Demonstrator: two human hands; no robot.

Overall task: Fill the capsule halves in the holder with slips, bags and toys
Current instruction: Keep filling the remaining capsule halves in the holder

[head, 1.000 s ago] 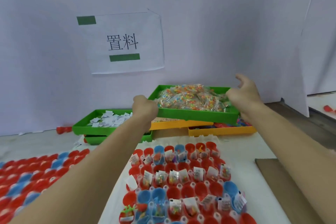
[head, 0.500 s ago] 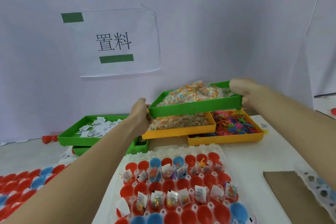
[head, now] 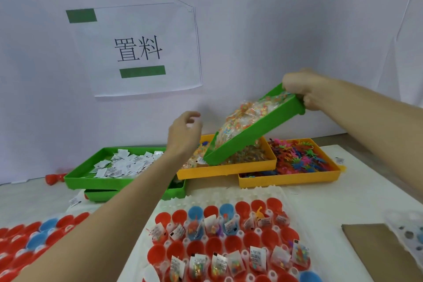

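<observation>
Starting nearest, the holder of capsule halves is seen partly filled, while beyond it a green tray of bags, gripped at its raised far-right end by the right hand, is tipped, seemingly to refill the yellow tray, the left hand hovering loose-fingered.

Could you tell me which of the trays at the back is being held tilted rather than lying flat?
The green tray of small bags: the right hand grips its raised end, its low end over the yellow tray.
</observation>
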